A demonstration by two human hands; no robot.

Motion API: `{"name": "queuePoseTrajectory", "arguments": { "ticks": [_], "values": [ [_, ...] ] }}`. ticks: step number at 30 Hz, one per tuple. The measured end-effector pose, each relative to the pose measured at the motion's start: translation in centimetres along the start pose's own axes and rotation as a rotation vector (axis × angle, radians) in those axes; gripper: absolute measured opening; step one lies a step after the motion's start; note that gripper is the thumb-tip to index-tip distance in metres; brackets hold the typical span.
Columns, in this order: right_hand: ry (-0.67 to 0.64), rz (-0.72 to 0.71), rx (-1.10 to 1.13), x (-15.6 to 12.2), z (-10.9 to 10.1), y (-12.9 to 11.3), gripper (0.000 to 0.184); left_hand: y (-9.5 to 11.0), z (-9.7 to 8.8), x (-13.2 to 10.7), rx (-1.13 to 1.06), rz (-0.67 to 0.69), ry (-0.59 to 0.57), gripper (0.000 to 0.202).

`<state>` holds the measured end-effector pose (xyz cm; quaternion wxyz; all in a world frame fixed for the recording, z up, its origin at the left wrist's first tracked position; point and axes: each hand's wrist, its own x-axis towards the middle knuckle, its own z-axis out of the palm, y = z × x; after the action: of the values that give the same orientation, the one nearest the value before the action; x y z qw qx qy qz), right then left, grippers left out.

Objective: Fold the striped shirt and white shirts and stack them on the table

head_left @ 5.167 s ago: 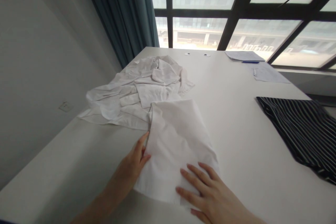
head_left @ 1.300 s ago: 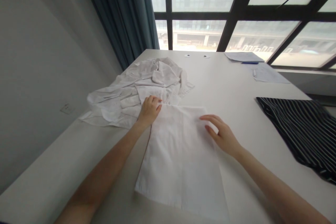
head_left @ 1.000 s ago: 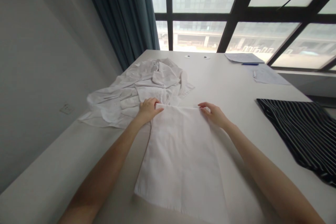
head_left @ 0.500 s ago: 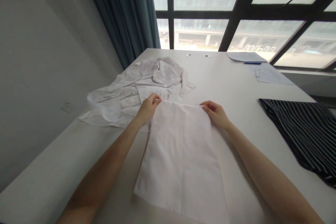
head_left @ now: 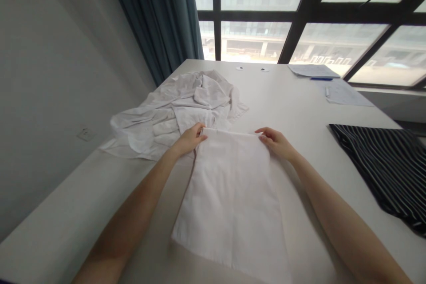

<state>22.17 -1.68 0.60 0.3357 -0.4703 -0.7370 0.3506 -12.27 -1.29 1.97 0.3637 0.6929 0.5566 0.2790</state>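
Note:
A folded white cloth [head_left: 231, 195] lies flat on the white table [head_left: 299, 111] in front of me. My left hand [head_left: 190, 138] pinches the cloth's far left corner. My right hand [head_left: 275, 142] pinches its far right corner. Both arms reach forward along the cloth's sides. Just beyond my left hand lies a crumpled heap of white garments [head_left: 173, 113].
A dark striped cloth [head_left: 386, 164] lies flat at the table's right edge. Sheets of paper [head_left: 346, 94] and a blue pen [head_left: 321, 79] sit at the far right corner. A dark curtain [head_left: 166, 17] and a large window stand behind the table. A wall is to the left.
Both hands moved from the cloth's near end to its far edge and took hold of the two far corners. In the last half second they barely shifted.

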Motion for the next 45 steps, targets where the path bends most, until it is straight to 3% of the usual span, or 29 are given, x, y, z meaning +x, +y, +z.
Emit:
{"name": "queuePoseTrajectory", "arguments": {
  "ticks": [5,10,14,19,22,25,28,31,38,45],
  "values": [
    [-0.025,-0.003,-0.14,-0.1,0.4,0.4,0.036,0.6,-0.9,-0.5,-0.273,-0.088,-0.125,0.044],
    [-0.015,-0.016,-0.16,0.0,0.6,0.6,0.035,2.3,-2.0,-1.5,-0.294,-0.196,-0.229,0.059],
    [-0.009,-0.012,-0.182,0.0,0.6,0.3,0.037,3.2,-2.3,-1.8,-0.299,-0.156,-0.299,0.059],
    [-0.023,-0.067,-0.225,-0.1,0.7,-0.2,0.037,3.1,-2.2,-1.9,-0.228,-0.15,-0.276,0.051],
    [-0.029,-0.081,-0.239,-0.1,0.7,-0.2,0.037,3.0,-2.5,-2.0,-0.218,-0.213,-0.259,0.059],
    [-0.017,-0.077,-0.241,-0.1,0.8,-0.2,0.037,3.1,-3.1,-2.1,-0.187,-0.239,-0.166,0.063],
    [-0.012,-0.078,-0.241,0.0,0.9,-0.1,0.036,2.9,-3.6,-1.9,-0.141,-0.224,-0.085,0.047],
    [-0.01,-0.088,-0.245,0.0,0.9,-0.1,0.036,2.6,-3.4,-1.7,-0.057,-0.239,-0.093,0.027],
    [-0.013,-0.095,-0.242,-0.1,0.9,0.0,0.036,2.7,-2.2,-1.5,0.192,-0.146,-0.067,0.024],
    [-0.01,-0.129,-0.273,0.0,0.9,0.0,0.036,3.6,-3.0,-1.7,0.098,-0.222,-0.081,0.024]
  ]
}}
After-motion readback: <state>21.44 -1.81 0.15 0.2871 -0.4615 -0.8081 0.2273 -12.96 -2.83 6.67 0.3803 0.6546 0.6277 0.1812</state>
